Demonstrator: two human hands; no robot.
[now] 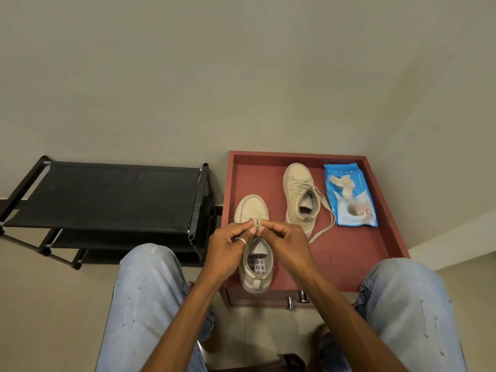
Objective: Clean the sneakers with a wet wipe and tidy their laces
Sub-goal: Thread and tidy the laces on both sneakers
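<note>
Beige sneaker [256, 275] laces [255, 223] mostly behind hands [228, 251] [284, 245]

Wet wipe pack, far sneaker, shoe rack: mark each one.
wet wipe pack [362, 183], head view, on the right side of the blue wrapper.
far sneaker [297, 174], head view, on its toe.
shoe rack [107, 194], head view, on the black top shelf.

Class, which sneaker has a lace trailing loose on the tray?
The far sneaker, beside the wipes pack; left hand and right hand pinch the near sneaker's lace.
</note>
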